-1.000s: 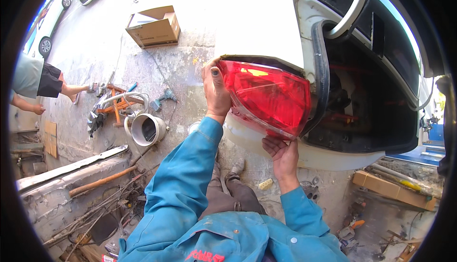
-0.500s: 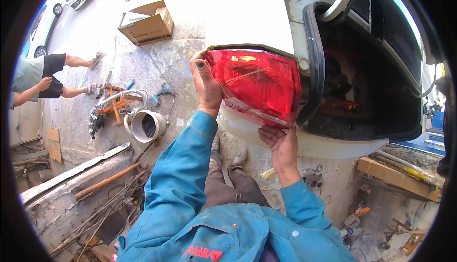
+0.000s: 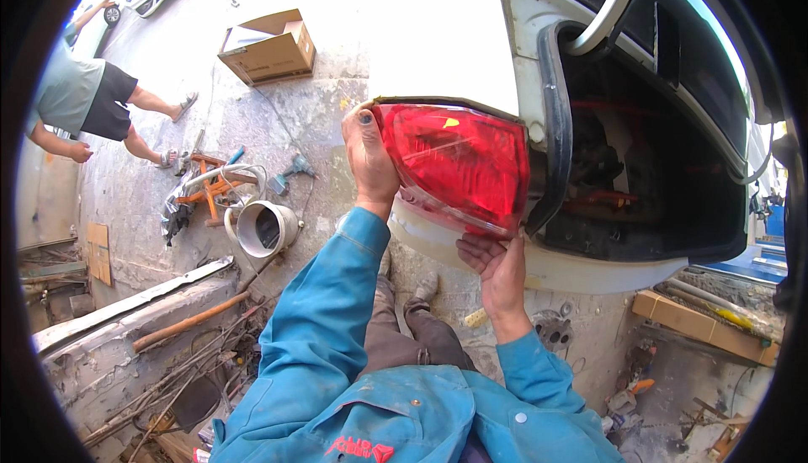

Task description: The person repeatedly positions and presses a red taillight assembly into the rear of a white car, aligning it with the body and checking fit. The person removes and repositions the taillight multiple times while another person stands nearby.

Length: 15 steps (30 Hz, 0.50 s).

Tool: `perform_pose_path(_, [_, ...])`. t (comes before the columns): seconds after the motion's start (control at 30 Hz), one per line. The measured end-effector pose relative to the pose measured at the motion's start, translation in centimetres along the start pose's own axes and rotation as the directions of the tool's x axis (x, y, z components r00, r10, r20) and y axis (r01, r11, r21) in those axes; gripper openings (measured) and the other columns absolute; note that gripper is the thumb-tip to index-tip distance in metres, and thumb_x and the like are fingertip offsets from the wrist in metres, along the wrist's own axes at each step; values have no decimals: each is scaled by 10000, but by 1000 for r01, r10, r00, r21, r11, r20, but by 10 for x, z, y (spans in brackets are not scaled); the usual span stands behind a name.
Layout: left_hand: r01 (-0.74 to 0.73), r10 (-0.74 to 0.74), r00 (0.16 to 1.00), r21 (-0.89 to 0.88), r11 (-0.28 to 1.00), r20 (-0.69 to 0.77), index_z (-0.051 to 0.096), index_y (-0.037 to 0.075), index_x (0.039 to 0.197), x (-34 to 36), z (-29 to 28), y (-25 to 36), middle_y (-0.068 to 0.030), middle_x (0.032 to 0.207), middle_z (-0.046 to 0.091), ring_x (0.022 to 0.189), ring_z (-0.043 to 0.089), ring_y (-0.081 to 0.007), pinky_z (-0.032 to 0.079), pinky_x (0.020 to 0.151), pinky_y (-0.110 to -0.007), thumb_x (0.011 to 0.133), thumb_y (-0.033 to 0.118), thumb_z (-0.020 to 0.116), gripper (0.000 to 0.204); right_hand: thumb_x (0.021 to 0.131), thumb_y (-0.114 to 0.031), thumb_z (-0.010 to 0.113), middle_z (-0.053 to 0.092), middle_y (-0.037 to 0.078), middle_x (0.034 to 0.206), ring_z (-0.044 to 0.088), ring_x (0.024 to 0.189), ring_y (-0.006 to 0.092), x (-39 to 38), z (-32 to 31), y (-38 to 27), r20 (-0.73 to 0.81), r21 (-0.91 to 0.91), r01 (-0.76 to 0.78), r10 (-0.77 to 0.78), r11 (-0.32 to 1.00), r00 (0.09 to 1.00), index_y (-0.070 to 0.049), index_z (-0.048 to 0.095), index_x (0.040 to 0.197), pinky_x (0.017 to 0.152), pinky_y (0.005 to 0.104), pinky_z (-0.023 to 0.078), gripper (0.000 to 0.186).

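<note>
A red car tail light [image 3: 459,164] sits at the rear corner of a white car body [image 3: 438,34], beside the open trunk [image 3: 648,177]. My left hand [image 3: 370,156] grips its left edge, thumb on the red lens and the other fingers hidden behind. Under the lower right corner, my right hand [image 3: 498,274] holds the lamp's bottom edge with the thumb up and the fingers curled. A thin dark gap runs along the lamp's top edge. The black rubber trunk seal [image 3: 555,126] is just right of the lamp, and the pale bumper [image 3: 581,276] lies below it.
On the floor to the left are a white bucket [image 3: 268,229], a teal power drill [image 3: 291,173], an orange-brown wooden stool [image 3: 220,185] and a cardboard box [image 3: 269,50]. A person [image 3: 93,101] in dark shorts walks at far left. A long carton [image 3: 703,324] lies at right.
The scene sits slightly lower in view as my head shifts. Both hands keep their hold on the tail light. The person at left has stepped further into view.
</note>
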<state>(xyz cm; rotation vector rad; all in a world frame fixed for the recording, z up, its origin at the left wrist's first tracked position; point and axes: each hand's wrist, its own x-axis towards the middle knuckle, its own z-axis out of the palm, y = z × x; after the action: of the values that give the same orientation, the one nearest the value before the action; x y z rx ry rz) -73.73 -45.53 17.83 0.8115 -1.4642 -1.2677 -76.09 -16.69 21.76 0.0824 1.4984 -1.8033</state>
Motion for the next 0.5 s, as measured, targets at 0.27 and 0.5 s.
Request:
perform_pose_path(0.27, [29,-31,999,76,997,26,699,-29,1322,4,-6,3,-202,1320,661,1319,577,-360,409,1210,-458,1242,565,373,682,1164,-604,608,700,231,1410,792,1173,357,-5,2,-10,115,-159,123,-106,980,988,-24,351,1599,1079,494,636,768])
perform_pose_path(0.5, [72,-72,997,-11,997,12,703,-30,1313,6,-7,-2,-215,1336,669,1317,584,-364,405,1215,-469,1241,587,357,712,1163,-525,658,700,222,1387,814,1093,327,-5,9,-11,84,-151,119,-107,981,991,-26,327,1540,949,458,687,708])
